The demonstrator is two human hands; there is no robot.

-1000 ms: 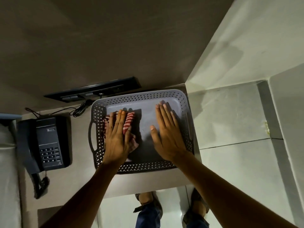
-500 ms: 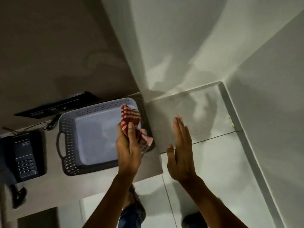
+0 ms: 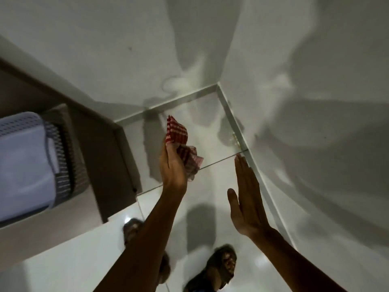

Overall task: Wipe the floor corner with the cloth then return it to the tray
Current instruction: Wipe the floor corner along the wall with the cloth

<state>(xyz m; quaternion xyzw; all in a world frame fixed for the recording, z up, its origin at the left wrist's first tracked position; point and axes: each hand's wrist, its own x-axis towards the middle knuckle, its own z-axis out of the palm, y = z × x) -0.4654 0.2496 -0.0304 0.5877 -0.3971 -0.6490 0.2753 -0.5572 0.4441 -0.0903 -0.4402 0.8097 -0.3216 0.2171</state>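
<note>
Your left hand [image 3: 172,165] grips the cloth [image 3: 183,146] mid-frame | right hand [image 3: 248,199] flat, empty | tray [image 3: 31,165] cut off left | feet blurred, bottom edge

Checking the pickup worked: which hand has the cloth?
The left hand, fingers closed on the red checked cloth; the right hand is flat, open and empty.

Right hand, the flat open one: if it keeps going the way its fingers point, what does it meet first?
Probably the white skirting strip along the right wall, just past the right hand; its fingertips already appear close, though depth is unclear.
</note>
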